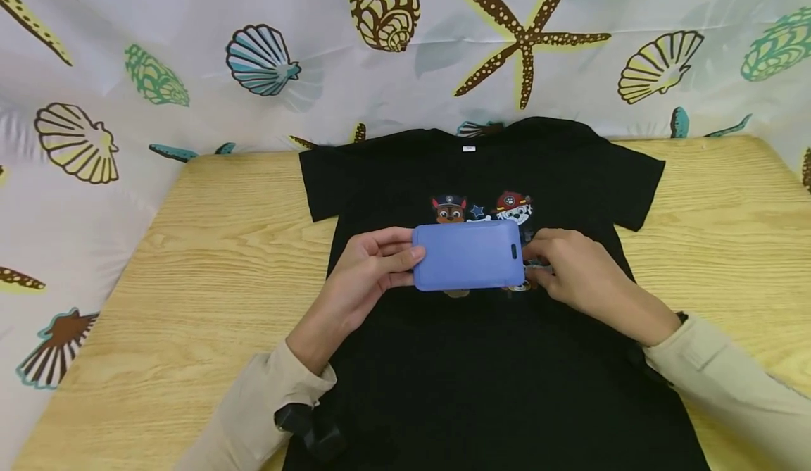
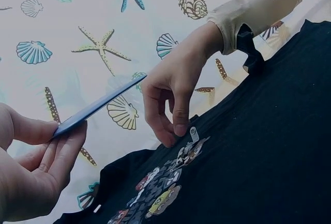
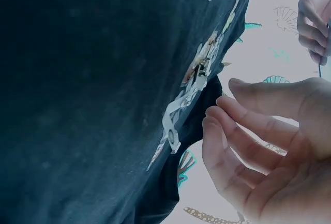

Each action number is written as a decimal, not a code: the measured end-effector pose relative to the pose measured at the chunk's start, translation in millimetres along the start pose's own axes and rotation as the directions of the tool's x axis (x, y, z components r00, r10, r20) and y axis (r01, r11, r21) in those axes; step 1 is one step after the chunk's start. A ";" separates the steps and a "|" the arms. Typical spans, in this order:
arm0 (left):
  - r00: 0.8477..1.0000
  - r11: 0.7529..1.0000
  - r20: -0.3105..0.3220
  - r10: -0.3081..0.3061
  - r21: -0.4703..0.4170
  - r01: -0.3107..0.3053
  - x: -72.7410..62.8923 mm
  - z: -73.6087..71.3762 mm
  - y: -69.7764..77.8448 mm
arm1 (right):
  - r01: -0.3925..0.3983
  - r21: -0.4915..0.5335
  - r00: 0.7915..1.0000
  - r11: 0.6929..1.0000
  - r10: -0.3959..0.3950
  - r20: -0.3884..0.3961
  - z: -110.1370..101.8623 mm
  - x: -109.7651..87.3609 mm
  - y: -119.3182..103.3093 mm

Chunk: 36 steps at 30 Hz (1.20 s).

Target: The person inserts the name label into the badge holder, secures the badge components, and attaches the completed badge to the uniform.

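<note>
Now, blue card holder (image 1: pixel 469 256) up over the black T-shirt (image 1: pixel 494 372)!
Left hand (image 1: pixel 367 267) pinches its left end; right hand (image 1: pixel 579 267) hovers just beyond its right end, thumb and fingers apart, apparently holding nothing, near a pale strap-like piece (image 3: pixel 167 120). Danger: that one-ended pinch loosening could tip the holder and drop it.

Head view: bright, diffuse light; tabletop (image 1: pixel 241 267) warm-toned, black shirt (image 1: pixel 507 379) dark with little fold detail. Wrist views: cooler, hazier, shirt tinted blue. Right wrist: curtain (image 3: pixel 261 53) washed pale, fingers (image 3: pixel 217 157) softly shaded.
</note>
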<state>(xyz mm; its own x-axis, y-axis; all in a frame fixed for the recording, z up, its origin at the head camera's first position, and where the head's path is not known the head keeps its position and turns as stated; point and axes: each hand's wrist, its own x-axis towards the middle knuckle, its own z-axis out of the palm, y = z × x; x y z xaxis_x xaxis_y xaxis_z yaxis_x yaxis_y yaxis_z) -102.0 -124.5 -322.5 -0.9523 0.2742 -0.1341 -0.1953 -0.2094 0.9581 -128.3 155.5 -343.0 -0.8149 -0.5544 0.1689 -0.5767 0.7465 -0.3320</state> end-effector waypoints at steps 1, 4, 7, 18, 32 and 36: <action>1.000 1.000 0.000 0.000 0.000 0.000 0.0 -0.2 -0.1 | 0.002 -0.012 1.000 1.000 -0.002 -0.007 0.4 0.5 -0.9; 1.000 1.000 -0.004 -0.003 0.006 0.003 0.0 -0.6 -0.5 | 0.010 -0.050 1.000 0.999 -0.011 -0.013 1.9 2.6 -3.0; 1.000 1.000 -0.002 -0.006 0.008 0.006 -0.1 -0.7 -1.0 | 0.017 -0.085 1.000 0.996 -0.016 0.007 4.0 3.8 -4.3; 1.000 1.000 -0.003 -0.007 0.013 0.007 -1.6 -2.0 -0.6 | 0.057 -0.139 0.998 0.989 -0.053 0.035 10.1 5.3 -5.9; 1.000 1.000 -0.004 -0.012 0.011 0.012 -0.5 -0.8 -2.0 | 0.044 -0.142 0.997 0.989 -0.036 0.065 10.4 7.0 -6.6; 1.000 1.000 -0.003 -0.015 0.009 0.015 0.5 0.0 -1.8 | 0.059 -0.160 0.997 0.985 -0.049 0.066 10.6 6.8 -6.8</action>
<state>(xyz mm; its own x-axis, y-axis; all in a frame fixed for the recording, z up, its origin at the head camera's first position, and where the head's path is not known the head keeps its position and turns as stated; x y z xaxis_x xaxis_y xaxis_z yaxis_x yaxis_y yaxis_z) -102.1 -124.0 -324.3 -0.9499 0.2745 -0.1493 -0.2074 -0.1965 0.9583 -129.3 142.7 -349.5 -0.7801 -0.6135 0.1230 -0.6256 0.7616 -0.1691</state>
